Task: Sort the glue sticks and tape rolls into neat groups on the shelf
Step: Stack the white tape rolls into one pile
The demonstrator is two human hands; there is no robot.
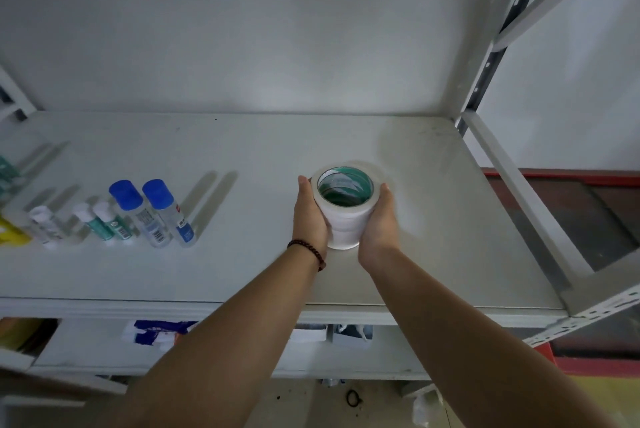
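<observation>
Grey wall fills the upper frame above a pale metal shelf (242, 271). At the left of the frame stand the glue sticks (152, 213) in a loose row — two taller ones with blue caps, smaller white-capped ones beside them. Right of centre, a stack of tape rolls (346, 219) rests upright on the shelf, green core showing. The left hand (309, 216), a bead bracelet (308, 251) at its wrist, and the right hand (379, 219) clasp the stack from either side — fingers pressed together, curled around it.
</observation>
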